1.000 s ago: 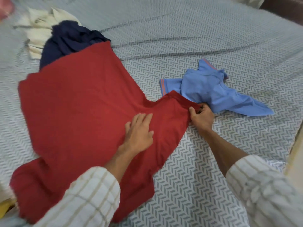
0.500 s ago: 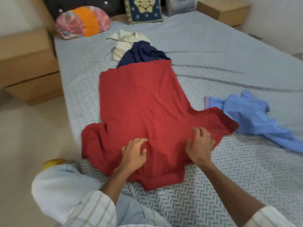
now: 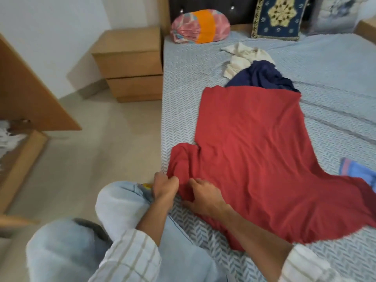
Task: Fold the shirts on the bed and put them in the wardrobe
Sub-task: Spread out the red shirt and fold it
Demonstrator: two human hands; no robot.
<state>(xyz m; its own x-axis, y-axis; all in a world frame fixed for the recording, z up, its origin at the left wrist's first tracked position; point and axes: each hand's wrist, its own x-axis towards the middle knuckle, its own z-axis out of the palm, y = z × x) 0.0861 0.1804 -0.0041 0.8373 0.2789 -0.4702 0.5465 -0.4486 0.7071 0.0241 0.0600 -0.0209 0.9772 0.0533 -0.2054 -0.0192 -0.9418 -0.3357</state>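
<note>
A red shirt (image 3: 258,151) lies spread flat on the bed (image 3: 183,82), its collar end near me. My left hand (image 3: 163,185) grips the shirt's left sleeve at the bed's near left edge. My right hand (image 3: 203,195) rests on the red cloth just beside it, fingers spread and bent. A navy shirt (image 3: 262,77) and a cream shirt (image 3: 243,58) lie bunched beyond the red one. A light blue shirt (image 3: 358,171) shows at the right edge, partly cut off.
Pillows (image 3: 200,26) lean against the headboard. A wooden nightstand (image 3: 130,64) stands left of the bed. A wooden door panel (image 3: 30,92) and an open wooden unit (image 3: 18,159) are at the far left. My knee in pale jeans (image 3: 120,204) is against the bed's edge.
Both hands have moved left across the red shirt to its left sleeve. The left hand went from resting flat to gripping the sleeve. The view swung left and up.
</note>
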